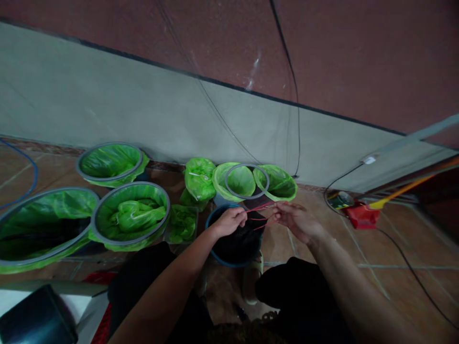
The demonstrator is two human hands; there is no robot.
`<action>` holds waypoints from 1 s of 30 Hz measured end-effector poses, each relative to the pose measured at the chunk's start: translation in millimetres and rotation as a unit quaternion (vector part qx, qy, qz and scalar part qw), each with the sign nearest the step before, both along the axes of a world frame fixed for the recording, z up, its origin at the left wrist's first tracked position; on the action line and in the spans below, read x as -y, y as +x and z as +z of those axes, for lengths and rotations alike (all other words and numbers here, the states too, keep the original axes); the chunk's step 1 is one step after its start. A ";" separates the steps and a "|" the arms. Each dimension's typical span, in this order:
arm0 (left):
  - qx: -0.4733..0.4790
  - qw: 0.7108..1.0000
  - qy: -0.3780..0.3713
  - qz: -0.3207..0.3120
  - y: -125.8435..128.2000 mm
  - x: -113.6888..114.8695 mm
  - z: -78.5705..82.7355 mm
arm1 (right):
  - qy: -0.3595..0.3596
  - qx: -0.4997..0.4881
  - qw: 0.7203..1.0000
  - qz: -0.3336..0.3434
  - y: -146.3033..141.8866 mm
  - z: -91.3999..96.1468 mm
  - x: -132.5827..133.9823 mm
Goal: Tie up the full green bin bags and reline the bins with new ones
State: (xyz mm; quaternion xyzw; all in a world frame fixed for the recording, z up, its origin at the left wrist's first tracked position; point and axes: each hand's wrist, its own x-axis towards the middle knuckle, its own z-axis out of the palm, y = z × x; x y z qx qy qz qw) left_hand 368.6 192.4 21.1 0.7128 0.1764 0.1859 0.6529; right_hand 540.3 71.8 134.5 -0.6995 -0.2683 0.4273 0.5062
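Note:
Red string (260,207) stretches between my two hands in a few thin strands. My left hand (228,222) pinches it on one side, fingers curled. The other side is pinched in the fingertips of my right hand (294,220). Both hands are above a round blue bin (234,264) that stands between my legs. Something black (234,246), too dark to make out, fills the inside of that bin. Just beyond, a loose grey ring (247,197) lies across two green-lined bins, the left one (234,179) and the right one (278,184).
Three larger bins with green liners stand left: a back one (109,162), a near one (131,239) and a far-left one (53,191). A tied green bag (200,179) and a clear tub (183,224) sit between. Right, a red dustpan (362,216) and a black cable (409,265) lie on the tiles.

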 end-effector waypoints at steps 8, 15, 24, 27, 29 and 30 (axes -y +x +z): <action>0.045 0.960 -0.205 0.184 6.5 -9.0 1.3 | -0.043 0.249 0.959 0.128 0.0 -1.6 19.9; 0.023 0.991 -0.129 0.013 11.4 3.6 8.6 | 0.017 0.344 0.903 0.258 -35.6 8.6 -20.9; -0.012 0.994 -0.052 -0.092 0.8 4.7 12.2 | 0.042 0.048 0.998 0.026 -21.4 -15.2 -82.0; -0.017 0.997 -0.047 -0.055 3.2 4.2 6.6 | 0.084 0.045 0.994 -0.046 -19.8 -34.5 -71.3; -0.015 0.997 -0.070 -0.035 4.9 4.0 3.5 | 0.070 0.105 0.991 -0.037 -23.0 -51.0 -54.9; -0.018 0.996 -0.084 -0.026 5.4 4.0 2.7 | 0.062 0.138 0.988 -0.022 -25.8 -58.8 -44.8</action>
